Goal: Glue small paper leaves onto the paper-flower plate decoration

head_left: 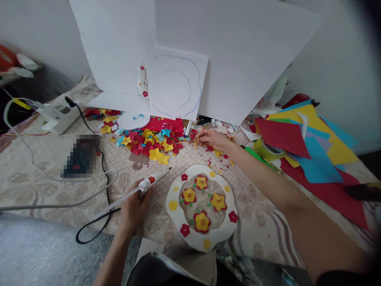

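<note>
My left hand point(134, 208) grips a white glue gun point(145, 184) with its tip aimed up and right, just left of a white flower-shaped paper ring point(178, 186). Red-and-yellow paper flowers point(201, 221) are stuck on and inside the ring. My right hand point(212, 139) reaches forward, fingers pinched among small paper bits beside the pile of cut flowers point(149, 143); what it pinches is too small to tell.
White sheets point(238, 55) lean on the wall, one with a blue drawn outline point(175, 83). Coloured paper sheets point(309, 147) and a green tape roll point(268, 150) lie at right. A black cable point(102, 174), a white cord and a power strip point(56, 115) lie at left.
</note>
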`<state>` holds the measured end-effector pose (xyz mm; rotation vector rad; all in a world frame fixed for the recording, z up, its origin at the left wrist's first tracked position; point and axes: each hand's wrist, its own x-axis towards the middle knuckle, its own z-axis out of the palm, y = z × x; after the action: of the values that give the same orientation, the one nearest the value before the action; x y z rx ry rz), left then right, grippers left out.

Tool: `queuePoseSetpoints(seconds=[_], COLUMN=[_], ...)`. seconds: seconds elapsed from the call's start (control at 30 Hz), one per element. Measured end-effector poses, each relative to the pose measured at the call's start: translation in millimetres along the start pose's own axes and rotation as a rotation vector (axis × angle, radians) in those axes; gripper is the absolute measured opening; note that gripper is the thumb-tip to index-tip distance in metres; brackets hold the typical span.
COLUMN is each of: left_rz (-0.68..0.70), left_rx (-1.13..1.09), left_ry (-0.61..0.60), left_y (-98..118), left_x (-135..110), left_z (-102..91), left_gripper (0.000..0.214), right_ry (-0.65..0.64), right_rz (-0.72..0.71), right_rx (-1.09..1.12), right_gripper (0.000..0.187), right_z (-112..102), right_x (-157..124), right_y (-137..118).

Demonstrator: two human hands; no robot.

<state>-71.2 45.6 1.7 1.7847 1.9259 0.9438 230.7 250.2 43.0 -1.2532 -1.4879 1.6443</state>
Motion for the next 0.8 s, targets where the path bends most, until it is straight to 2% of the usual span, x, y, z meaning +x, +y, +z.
queuePoseSetpoints(seconds=[0.17, 0.5, 0.8], left_rz=[-0.009, -0.032, -0.021], left_rx=[-0.017, -0.031, -0.059], left_ry=[0.017, 0.027, 0.017], left_y=[3, 1, 3], left_x=[0, 0, -1], left_z=[-0.9, 0.4, -0.2], left_gripper=[0.031, 0.026, 0.026], right_ry=[-0.010, 0.000, 0.025], right_rz=[-0.038, -0.162, -0.219], right_rx=[-0.019, -0.122, -0.191], right_gripper=[0.009, 0.015, 0.015], right_z=[2, 14, 16], right_x=[-7, -25, -33], right_y=[-1, -2, 2])
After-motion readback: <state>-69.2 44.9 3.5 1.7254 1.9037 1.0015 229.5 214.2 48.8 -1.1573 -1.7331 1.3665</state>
